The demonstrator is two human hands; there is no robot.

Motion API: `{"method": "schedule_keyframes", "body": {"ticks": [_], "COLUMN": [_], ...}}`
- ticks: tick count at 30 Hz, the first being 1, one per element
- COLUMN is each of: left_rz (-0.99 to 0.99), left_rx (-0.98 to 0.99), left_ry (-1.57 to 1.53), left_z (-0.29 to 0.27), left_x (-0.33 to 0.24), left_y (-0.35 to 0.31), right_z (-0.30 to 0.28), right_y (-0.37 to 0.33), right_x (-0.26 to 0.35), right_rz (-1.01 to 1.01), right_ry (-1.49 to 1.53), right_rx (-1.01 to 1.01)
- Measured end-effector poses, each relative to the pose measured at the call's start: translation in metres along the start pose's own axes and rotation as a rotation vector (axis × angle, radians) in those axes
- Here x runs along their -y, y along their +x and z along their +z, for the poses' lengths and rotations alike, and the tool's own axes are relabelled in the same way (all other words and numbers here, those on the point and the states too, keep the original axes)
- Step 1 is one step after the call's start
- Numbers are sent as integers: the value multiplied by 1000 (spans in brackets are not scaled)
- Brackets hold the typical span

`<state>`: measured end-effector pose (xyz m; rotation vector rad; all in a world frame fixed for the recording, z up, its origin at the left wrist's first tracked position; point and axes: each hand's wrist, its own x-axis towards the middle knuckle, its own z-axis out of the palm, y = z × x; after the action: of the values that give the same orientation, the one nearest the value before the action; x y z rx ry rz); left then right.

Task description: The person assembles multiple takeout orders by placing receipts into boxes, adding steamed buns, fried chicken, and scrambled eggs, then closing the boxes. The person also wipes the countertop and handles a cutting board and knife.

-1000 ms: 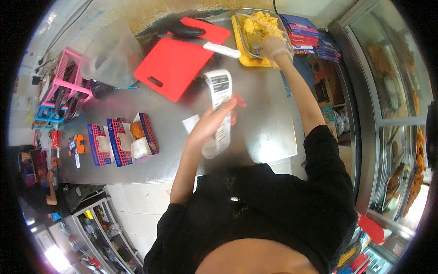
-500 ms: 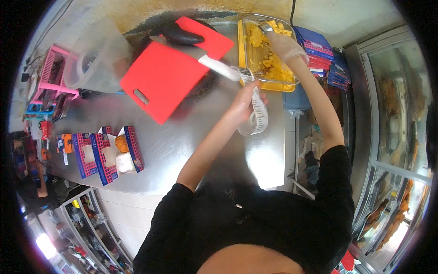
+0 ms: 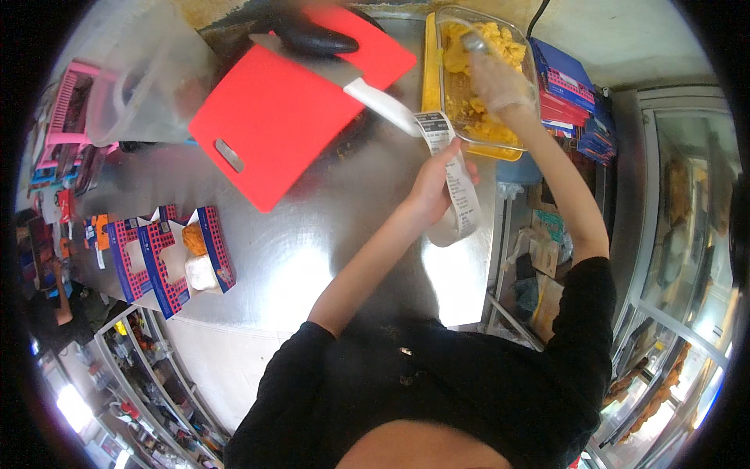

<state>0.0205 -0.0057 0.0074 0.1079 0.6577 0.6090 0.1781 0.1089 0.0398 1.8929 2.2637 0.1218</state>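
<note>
My left hand (image 3: 434, 184) holds a long white paper receipt (image 3: 455, 181) above the steel counter (image 3: 312, 234), close to a glass dish (image 3: 525, 70) full of yellow food. My right hand (image 3: 500, 82), in a thin clear glove, is inside that dish and grips a metal utensil (image 3: 474, 41) pushed into the yellow food (image 3: 476, 125). The dish rests on a yellow tray (image 3: 429, 78).
A red cutting board (image 3: 289, 109) with a white-handled knife (image 3: 367, 90) and a dark object lies at the back. Open blue-and-pink food boxes (image 3: 168, 258) with fried food sit at the left. A clear plastic jug (image 3: 133, 78) stands far left; glass display cases stand at the right.
My left hand carried the receipt from the middle of the counter toward the glass dish. My right hand stayed in the dish.
</note>
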Motion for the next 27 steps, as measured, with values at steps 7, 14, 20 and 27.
{"method": "schedule_keyframes", "body": {"ticks": [7, 14, 20, 27], "left_rz": [27, 90, 40, 86], "left_rx": [8, 39, 116, 88], "left_ry": [21, -33, -45, 6], "left_z": [0, 0, -9, -9], "left_x": [-2, -3, 2, 0], "left_y": [-2, 0, 3, -3], "right_z": [17, 18, -8, -18], "right_y": [1, -12, -54, -72], "right_x": [2, 18, -14, -33], "right_rz": [-41, -93, -157, -2], "right_ry": [-66, -31, 352, 348], "right_rx": [39, 232, 303, 2]}}
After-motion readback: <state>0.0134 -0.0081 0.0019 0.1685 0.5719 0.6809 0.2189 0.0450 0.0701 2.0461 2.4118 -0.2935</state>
